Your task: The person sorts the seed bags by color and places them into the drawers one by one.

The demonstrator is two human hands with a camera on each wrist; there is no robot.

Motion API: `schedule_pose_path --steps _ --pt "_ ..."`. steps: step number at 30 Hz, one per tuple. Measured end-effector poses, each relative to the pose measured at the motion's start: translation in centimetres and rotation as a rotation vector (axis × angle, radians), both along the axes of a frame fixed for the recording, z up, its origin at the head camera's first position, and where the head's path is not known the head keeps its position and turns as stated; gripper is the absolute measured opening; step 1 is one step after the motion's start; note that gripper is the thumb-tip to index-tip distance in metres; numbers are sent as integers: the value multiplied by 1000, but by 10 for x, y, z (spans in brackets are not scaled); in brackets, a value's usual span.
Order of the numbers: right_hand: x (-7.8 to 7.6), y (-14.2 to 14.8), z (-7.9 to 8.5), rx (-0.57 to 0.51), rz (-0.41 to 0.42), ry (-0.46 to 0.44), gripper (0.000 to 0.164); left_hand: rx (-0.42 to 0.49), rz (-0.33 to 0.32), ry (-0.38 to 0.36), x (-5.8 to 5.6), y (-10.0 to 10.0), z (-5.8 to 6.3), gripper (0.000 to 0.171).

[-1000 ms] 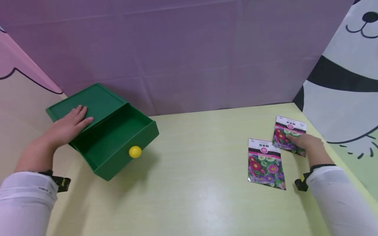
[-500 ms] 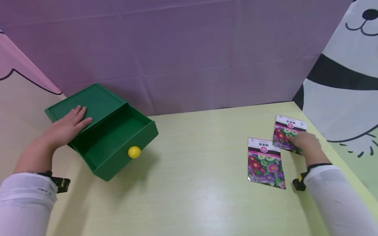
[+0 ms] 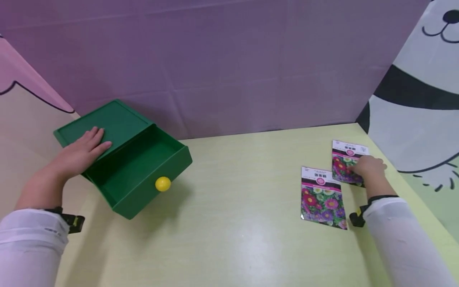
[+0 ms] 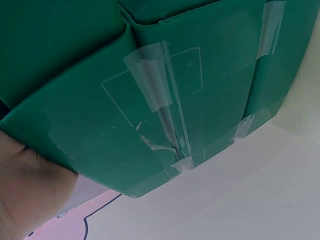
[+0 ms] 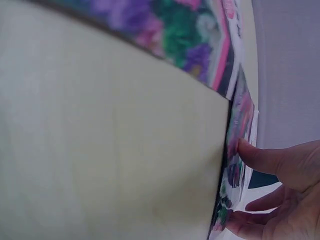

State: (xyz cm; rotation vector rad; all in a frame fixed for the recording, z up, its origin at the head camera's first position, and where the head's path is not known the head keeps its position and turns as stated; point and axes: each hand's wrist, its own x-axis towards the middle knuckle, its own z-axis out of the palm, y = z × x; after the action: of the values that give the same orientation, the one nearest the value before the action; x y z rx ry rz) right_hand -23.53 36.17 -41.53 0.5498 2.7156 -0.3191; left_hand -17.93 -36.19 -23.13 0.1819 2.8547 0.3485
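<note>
My left hand (image 3: 84, 151) rests with extended fingers on top of a green drawer box (image 3: 114, 119) at the left. The box's drawer (image 3: 138, 159) is pulled out, bare inside, with a round yellow knob (image 3: 163, 184) on its front. Clear tape (image 4: 150, 75) covers the box's side in the left wrist view. At the right, my right hand (image 3: 371, 167) pinches a flower seed packet (image 3: 340, 163), thumb on its printed face and fingers at its edge in the right wrist view. A second seed packet (image 3: 322, 203) lies just nearer and to the left.
Both packets and the box are on a pale wooden table (image 3: 244, 207). A purple cloth (image 3: 229, 71) hangs behind it. Side panels with cartoon drawings stand left and right, the right panel (image 3: 412, 127) close beside my right hand.
My right hand has shifted slightly left and away from me, and the far seed packet has slid a little left with it. The left hand and the drawer box have stayed in place.
</note>
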Motion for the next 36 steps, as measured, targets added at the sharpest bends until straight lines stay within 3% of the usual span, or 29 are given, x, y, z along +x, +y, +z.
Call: schedule_pose_path --steps 6,14,21,28,32,36 --pt "-2 -3 7 -133 -169 -15 87 -8 -1 6 0 0 0 74" --pt "4 3 2 -362 -365 83 94 -9 3 1 -1 0 0 75" --pt "6 21 -5 -455 -404 126 91 -4 1 -1 -2 3 1 75" --pt "10 38 2 -453 -319 154 70 -1 4 -5 -4 5 0 76" --pt "7 45 5 -563 -347 197 64 8 17 0 -5 5 0 77" --pt "-1 52 0 -683 -332 282 71 40 48 18 -5 3 1 81"
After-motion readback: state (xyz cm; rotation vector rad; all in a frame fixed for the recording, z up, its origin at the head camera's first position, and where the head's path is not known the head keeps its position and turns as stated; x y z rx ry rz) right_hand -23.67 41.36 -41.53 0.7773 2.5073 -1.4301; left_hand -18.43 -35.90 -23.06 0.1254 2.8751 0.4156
